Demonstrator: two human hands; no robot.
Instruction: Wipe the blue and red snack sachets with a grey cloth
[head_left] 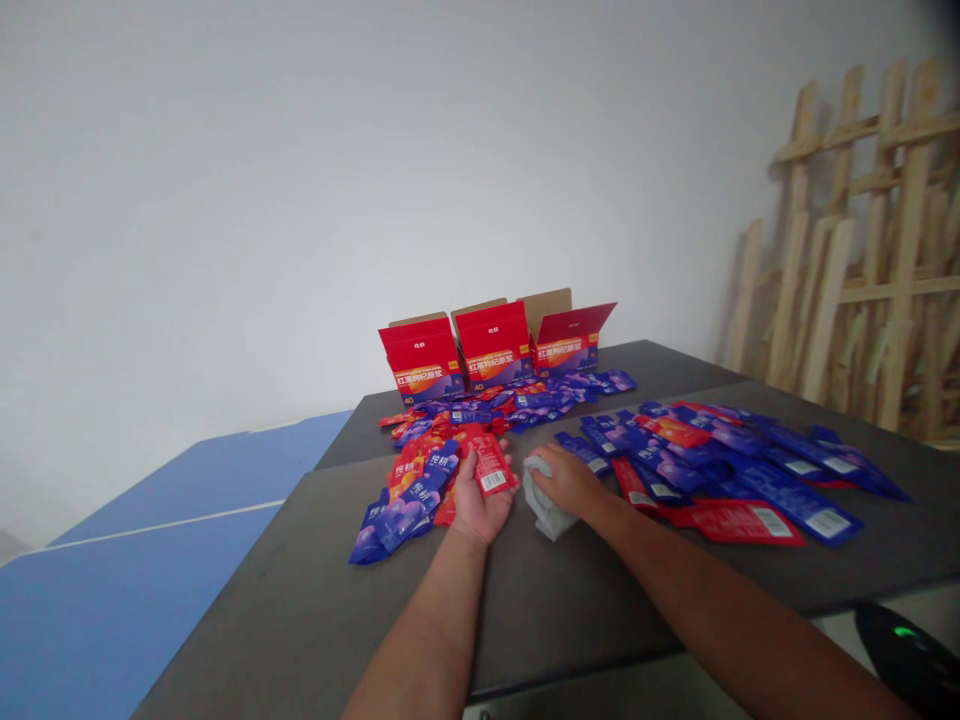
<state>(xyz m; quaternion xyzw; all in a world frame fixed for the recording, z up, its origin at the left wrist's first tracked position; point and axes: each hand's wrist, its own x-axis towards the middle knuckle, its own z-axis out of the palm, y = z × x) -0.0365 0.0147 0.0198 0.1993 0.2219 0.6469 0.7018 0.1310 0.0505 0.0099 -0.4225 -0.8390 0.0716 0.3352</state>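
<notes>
Palm up, my left hand (pixel 484 505) grips a red pouch (pixel 491 466), its barcode side facing me. Just right of it, my right hand (pixel 566 478) is closed around a crumpled pale grey cloth (pixel 549 515) that hangs down to the table. A pile of red and blue pouches (pixel 412 500) lies against the left hand's outer side. Beyond the right forearm spreads a larger heap of mostly blue pouches (pixel 686 455), with some red ones among them.
Three red boxes (pixel 491 350) with raised flaps stand at the back of the dark table (pixel 315 590), more pouches (pixel 517 402) in front of them. A blue table (pixel 187 510) adjoins on the left. Wooden slats (pixel 892 260) lean at the right wall.
</notes>
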